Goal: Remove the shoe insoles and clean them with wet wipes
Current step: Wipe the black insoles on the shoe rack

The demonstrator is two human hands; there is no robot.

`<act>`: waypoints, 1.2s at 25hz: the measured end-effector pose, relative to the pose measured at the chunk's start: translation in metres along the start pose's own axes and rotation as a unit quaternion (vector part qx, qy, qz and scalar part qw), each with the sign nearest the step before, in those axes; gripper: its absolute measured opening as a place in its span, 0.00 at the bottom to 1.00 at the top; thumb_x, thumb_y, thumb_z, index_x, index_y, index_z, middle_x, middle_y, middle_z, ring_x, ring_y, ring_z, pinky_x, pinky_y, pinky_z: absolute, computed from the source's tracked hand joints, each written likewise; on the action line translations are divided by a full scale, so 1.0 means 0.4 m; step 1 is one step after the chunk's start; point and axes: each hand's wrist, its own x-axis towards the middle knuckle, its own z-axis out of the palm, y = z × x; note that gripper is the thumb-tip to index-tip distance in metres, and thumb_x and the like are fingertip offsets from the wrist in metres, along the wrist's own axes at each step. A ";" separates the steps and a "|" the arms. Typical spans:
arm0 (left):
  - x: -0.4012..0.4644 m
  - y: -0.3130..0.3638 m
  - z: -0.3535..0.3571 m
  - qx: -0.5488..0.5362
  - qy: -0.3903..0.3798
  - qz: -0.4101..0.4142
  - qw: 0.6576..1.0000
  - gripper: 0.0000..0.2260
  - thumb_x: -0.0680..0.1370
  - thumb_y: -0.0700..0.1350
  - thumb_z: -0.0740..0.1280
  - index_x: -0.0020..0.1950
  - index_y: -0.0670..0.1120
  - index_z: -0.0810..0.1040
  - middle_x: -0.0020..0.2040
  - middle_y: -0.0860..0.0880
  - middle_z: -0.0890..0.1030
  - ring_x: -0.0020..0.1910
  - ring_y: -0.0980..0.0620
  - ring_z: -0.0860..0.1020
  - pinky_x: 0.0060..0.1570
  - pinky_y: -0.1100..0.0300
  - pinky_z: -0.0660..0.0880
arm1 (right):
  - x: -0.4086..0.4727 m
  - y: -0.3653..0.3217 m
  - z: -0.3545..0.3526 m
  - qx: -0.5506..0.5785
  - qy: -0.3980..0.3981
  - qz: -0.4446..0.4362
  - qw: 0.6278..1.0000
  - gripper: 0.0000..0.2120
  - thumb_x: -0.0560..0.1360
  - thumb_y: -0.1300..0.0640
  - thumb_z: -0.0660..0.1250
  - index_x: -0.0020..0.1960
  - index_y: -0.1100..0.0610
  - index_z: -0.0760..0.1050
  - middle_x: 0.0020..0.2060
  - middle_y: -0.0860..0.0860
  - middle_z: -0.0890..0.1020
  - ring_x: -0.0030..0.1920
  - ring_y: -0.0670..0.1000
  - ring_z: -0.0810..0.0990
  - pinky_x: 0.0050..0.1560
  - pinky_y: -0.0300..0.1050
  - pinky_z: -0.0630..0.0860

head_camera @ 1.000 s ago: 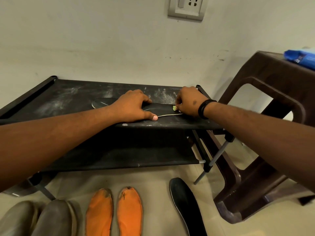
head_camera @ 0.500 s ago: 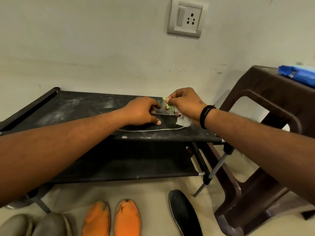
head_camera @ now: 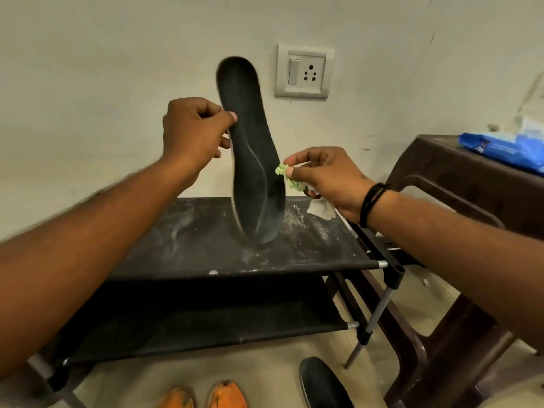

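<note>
Insole in hand: black insole (head_camera: 253, 148) stands nearly upright at the centre of the frame, its rounded top end up beside the wall socket (head_camera: 303, 71), its lower end just over or on the rack's top shelf; contact cannot be told because of blur.
Left hand: left hand (head_camera: 192, 132) grips the insole's left edge in its upper half, thumb on the front face, the other fingers curled behind.
Right hand: right hand (head_camera: 326, 175), with a black band on the wrist, pinches a crumpled green-and-white wet wipe (head_camera: 290, 179) between thumb and fingers, held at the insole's right edge in its lower half.
Wipe: a white part of it hangs below the hand over the shelf.
Rack: black two-tier shoe rack (head_camera: 206, 248) fills the middle of the frame; its top shelf is dusty with pale smears.
Second insole: another black insole (head_camera: 322, 384) lies on the floor at the lower centre right.
Orange pair: two orange insoles (head_camera: 206, 397) lie side by side at the bottom edge, left of the black one.
Stool: brown plastic stool (head_camera: 459, 231) stands at the right, just beside the rack.
Wipes pack: blue wipes pack (head_camera: 500, 148) lies on the stool's top at the upper right.
</note>
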 end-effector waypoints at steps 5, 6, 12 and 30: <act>-0.052 -0.020 0.023 -0.145 -0.030 -0.220 0.964 0.04 0.77 0.36 0.70 0.49 0.36 0.78 0.42 0.38 0.83 0.37 0.44 0.86 0.38 0.58 0.83 | 0.002 0.005 -0.016 -0.043 0.002 -0.024 0.999 0.07 0.74 0.60 0.73 0.51 0.60 0.83 0.40 0.54 0.85 0.31 0.42 0.79 0.30 0.34 0.73; -0.068 -0.037 0.032 -0.148 -0.063 -0.262 0.952 0.06 0.77 0.35 0.69 0.51 0.33 0.78 0.42 0.36 0.83 0.37 0.43 0.86 0.38 0.58 0.84 | 0.005 0.013 -0.017 -0.057 0.005 -0.027 0.998 0.06 0.74 0.60 0.73 0.50 0.60 0.83 0.39 0.54 0.85 0.30 0.41 0.78 0.29 0.32 0.72; -0.099 -0.129 0.018 -0.024 -0.209 -0.350 0.913 0.14 0.78 0.44 0.71 0.60 0.37 0.79 0.44 0.38 0.86 0.36 0.45 0.86 0.31 0.59 0.82 | 0.024 0.108 -0.017 -0.176 0.004 0.004 0.984 0.02 0.73 0.58 0.73 0.45 0.56 0.83 0.38 0.52 0.84 0.35 0.47 0.80 0.34 0.38 0.74; -0.177 -0.233 0.040 0.423 -0.340 0.043 0.839 0.29 0.66 0.72 0.70 0.56 0.52 0.83 0.46 0.54 0.82 0.45 0.53 0.80 0.47 0.52 0.80 | -0.001 0.133 0.027 -0.319 -0.119 -0.083 0.937 0.05 0.74 0.58 0.71 0.48 0.51 0.84 0.43 0.46 0.83 0.46 0.44 0.81 0.47 0.39 0.78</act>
